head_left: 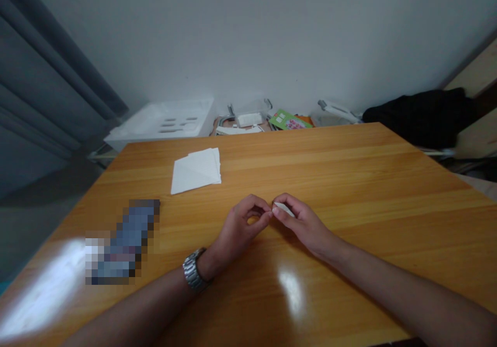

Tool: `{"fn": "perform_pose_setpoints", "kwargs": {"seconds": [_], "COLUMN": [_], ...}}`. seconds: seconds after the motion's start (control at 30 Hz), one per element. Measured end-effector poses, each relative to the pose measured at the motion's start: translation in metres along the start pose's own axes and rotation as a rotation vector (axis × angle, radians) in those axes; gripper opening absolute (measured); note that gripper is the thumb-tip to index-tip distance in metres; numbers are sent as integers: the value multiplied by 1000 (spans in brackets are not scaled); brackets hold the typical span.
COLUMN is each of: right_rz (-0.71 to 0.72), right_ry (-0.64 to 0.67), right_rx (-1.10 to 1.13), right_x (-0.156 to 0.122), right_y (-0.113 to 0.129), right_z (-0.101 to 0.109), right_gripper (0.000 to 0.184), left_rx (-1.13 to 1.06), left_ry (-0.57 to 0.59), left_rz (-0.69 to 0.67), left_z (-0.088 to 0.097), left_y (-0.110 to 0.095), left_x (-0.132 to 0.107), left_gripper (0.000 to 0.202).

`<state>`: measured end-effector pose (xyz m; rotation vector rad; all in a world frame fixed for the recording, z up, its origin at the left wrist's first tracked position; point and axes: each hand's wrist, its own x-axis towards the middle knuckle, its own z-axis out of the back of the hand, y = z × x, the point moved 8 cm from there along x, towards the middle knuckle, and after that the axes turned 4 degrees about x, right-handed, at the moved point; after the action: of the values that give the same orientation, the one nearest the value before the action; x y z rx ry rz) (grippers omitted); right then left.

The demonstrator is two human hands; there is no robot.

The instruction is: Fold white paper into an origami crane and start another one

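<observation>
Over the middle of the wooden table, my two hands meet at the fingertips. A small white piece of paper [285, 209], seemingly folded, shows between the thumb and fingers of my right hand [301, 221], which is closed on it. My left hand [243, 225], with a metal watch [192, 270] on its wrist, pinches thumb and forefinger together at the paper's left tip. Most of the paper is hidden by my fingers. Farther back on the left lies a small stack of white paper sheets [196, 171].
A blurred-out dark flat object [130, 238] lies at the left on the wooden table [349, 181]. Behind the far edge are a white foam tray [163, 116], a green booklet [289, 120] and assorted items. Black cloth [419, 116] sits at the right, a grey curtain [42, 77] at the left.
</observation>
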<state>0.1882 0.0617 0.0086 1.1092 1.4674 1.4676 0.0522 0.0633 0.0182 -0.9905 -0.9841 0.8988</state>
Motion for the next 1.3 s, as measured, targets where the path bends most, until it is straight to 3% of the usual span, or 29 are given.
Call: {"fn": "perform_pose_setpoints", "kwargs": {"seconds": [0.23,0.53,0.83,1.07,1.3], "right_rz": [-72,-98,-95,-129,-102], "right_ry": [-20,-64,-11,-15,-15], "right_rx": [91,-33,-64,35,30], "right_x": [2,4,4,5,8], "right_y": [-8,-12,-11,-17,-20], "right_z": [0,6,4,8,11], "right_gripper": [27,31,32,35,31], "left_rx": [-70,-98,-68,72,99], "left_ry": [-23,-12,-58,-152,-153], "left_rz": [66,96,99,103,121], "left_z": [4,5,9,25,27], "left_y": [6,10,13,10,11], "left_x": [1,2,4,6,6], "left_gripper": [18,20,18,23,23]}}
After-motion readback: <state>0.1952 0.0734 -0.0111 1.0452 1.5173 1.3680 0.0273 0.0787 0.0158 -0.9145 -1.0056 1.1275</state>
